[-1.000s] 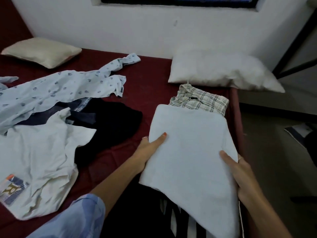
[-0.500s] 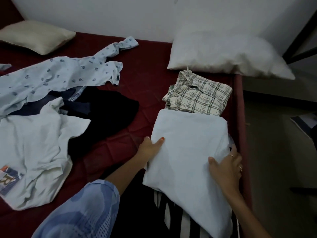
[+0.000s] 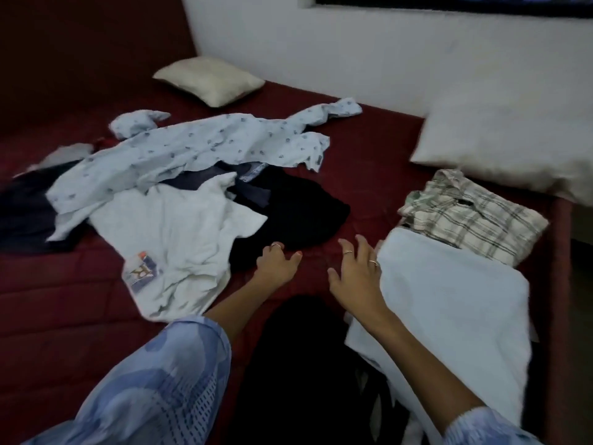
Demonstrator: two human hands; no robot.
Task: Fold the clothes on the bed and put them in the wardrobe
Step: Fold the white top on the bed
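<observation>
Now your clothes sit in two groups on the bed: a folded white piece at four o'clock with a folded plaid shirt touching its far edge, and a loose heap from nine to eleven o'clock. That heap is a white tee with a printed patch, a black garment partly under it, and a pale patterned shirt sprawled across the top. Your left hand hovers at the black garment's near edge, fingers loosely curled and holding nothing; your right hand is spread, empty, just beside the white piece. Since the three overlap, pulling the black one will likely drag the tee and shirt along and crease them. All of it looks like soft, limp cotton, wrinkled where unfolded. Two plump pillows lie at the far edge, and no wardrobe is in view.
</observation>
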